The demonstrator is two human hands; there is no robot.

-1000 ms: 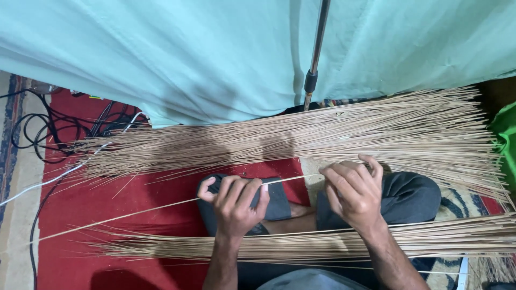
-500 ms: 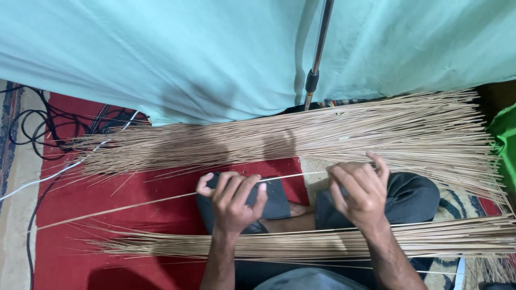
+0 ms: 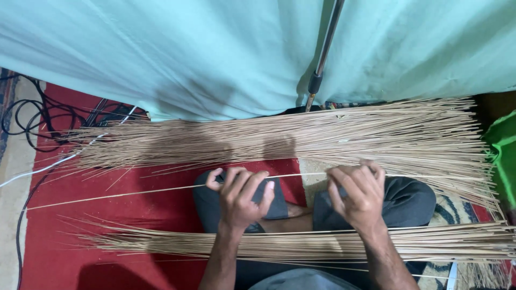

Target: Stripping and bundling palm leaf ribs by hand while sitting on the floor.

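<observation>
A single thin tan stick (image 3: 123, 194) runs from the left across the red mat to both my hands. My left hand (image 3: 241, 196) pinches it over my left knee, fingers curled around it. My right hand (image 3: 357, 192) grips the same stick further right, over my right knee. Beyond my hands lies a wide pile of similar sticks (image 3: 301, 134), spread left to right. A second, tighter bundle of sticks (image 3: 301, 244) lies across my forearms and lap, nearer to me.
A pale green cloth (image 3: 215, 53) hangs across the back, with a metal pole (image 3: 322, 53) in front of it. Black and white cables (image 3: 43, 134) lie at the left on the red mat (image 3: 107, 215). Something bright green (image 3: 502, 156) sits at the right edge.
The single stick has slid to the right through my hands; its left tip now lies further in on the mat. Both hands stay over my knees.
</observation>
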